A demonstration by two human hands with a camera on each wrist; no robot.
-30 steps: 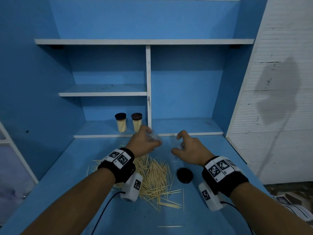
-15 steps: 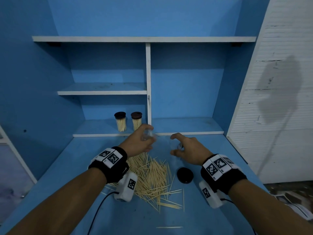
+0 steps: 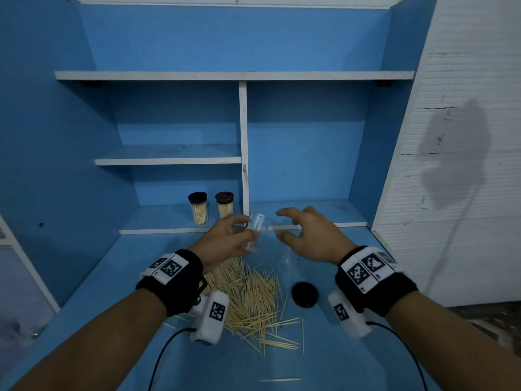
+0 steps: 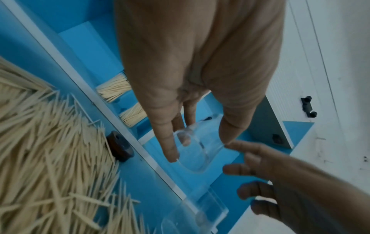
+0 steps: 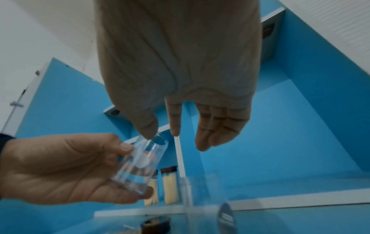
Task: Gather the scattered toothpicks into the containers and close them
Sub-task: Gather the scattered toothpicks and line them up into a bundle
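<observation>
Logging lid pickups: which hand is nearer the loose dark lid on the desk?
Right hand, raised just beyond the lid. Left hand, farther left, holds the clear container.

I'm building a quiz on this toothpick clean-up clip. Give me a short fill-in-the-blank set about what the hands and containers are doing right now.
1. The empty clear plastic container is held by the person's ____ hand.
2. The right hand holds ____.
3. On the low shelf stand ____ filled toothpick jars with dark lids.
4. The loose round black lid lies on the blue table, just ____ of the scattered wooden toothpicks.

Missing words: left; nothing; two; right
</observation>
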